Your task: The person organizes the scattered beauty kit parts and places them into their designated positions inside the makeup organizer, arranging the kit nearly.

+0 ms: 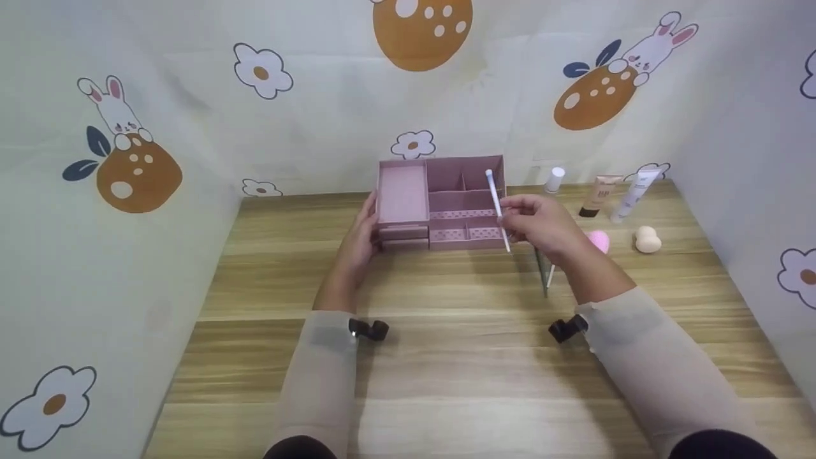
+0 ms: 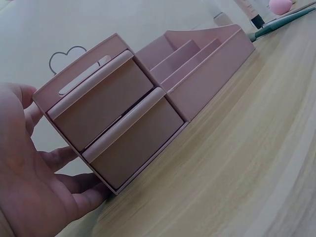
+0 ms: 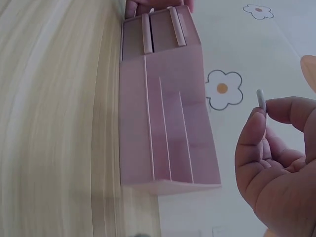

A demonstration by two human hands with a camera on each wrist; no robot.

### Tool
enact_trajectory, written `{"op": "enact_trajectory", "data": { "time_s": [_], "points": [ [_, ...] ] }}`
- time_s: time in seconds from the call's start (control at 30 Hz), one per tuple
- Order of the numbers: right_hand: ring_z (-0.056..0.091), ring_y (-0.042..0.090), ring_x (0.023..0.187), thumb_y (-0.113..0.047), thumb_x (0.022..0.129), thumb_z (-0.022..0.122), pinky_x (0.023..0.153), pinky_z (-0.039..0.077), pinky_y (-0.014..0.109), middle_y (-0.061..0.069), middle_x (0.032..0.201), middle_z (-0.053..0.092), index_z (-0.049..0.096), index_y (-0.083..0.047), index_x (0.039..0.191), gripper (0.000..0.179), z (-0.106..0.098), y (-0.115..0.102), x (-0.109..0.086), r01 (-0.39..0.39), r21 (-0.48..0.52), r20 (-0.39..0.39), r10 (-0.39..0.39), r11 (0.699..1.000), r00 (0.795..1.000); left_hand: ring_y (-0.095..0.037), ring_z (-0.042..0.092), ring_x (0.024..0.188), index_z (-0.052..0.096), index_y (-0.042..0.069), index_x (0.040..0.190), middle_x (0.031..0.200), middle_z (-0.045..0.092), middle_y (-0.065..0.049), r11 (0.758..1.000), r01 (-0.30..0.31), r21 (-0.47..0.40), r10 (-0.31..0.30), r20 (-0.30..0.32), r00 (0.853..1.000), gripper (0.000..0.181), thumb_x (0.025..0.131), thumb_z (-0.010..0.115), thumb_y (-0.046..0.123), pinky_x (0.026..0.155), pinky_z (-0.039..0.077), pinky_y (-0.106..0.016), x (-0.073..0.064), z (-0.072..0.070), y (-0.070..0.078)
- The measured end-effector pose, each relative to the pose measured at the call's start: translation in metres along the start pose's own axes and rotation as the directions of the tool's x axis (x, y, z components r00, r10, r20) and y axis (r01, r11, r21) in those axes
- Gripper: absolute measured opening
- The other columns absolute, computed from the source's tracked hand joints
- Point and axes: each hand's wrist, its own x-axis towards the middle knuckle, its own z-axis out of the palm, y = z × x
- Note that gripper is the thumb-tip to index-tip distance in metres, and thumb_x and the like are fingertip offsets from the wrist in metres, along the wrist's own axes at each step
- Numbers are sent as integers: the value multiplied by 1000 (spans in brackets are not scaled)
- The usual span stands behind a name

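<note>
A pink desktop organizer [image 1: 403,191] stands against the back wall, with two closed drawers [image 2: 128,133] on its left and open compartments [image 3: 170,128] on its right. My left hand [image 1: 361,239] rests against the organizer's left side, its fingers laid along the panel in the left wrist view. Between thumb and fingertips, my right hand [image 1: 542,226] pinches a thin white stick [image 1: 497,204] with a rounded, pale blue end. The stick is tilted, over the right-hand compartments in the head view. In the right wrist view only its short upper tip [image 3: 261,98] shows.
Right of the organizer stand a white-capped bottle [image 1: 554,180], a beige BB tube [image 1: 600,194] and a white tube [image 1: 636,194]. A pink sponge [image 1: 599,241], partly hidden, and a beige sponge [image 1: 648,240] lie nearer. A green-handled brush [image 2: 286,22] lies beside the organizer.
</note>
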Motion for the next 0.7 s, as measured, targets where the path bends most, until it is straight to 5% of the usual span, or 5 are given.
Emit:
{"op": "enact_trajectory", "data": {
  "time_s": [0.2, 0.43, 0.7],
  "points": [
    [64, 11, 70, -3, 98, 68, 64, 60, 22, 1, 97, 73, 67, 0, 137, 39, 21, -9, 20, -44, 56, 14, 43, 997, 999, -37, 21, 167, 27, 57, 164, 183, 7, 12, 1000, -3, 19, 3, 13, 1000, 54, 112, 36, 50, 131, 30, -61, 1, 0, -1],
    [67, 14, 80, -5, 98, 69, 79, 64, 29, 3, 103, 72, 67, -3, 138, 39, 48, -25, 43, -61, 69, 57, 57, 996, 997, -34, 23, 167, 29, 66, 158, 182, 9, 16, 999, 23, 22, -23, 10, 1000, 50, 111, 36, 51, 133, 29, -59, 0, -4, 0],
    [68, 17, 84, -7, 98, 72, 83, 65, 34, 12, 108, 73, 69, -2, 135, 38, 80, -44, 67, -78, 87, 58, 73, 993, 996, -30, 18, 168, 31, 65, 158, 182, 11, 16, 1000, 4, 12, -4, 12, 1000, 49, 112, 37, 48, 134, 26, -59, 1, -3, -1]
  ]
}}
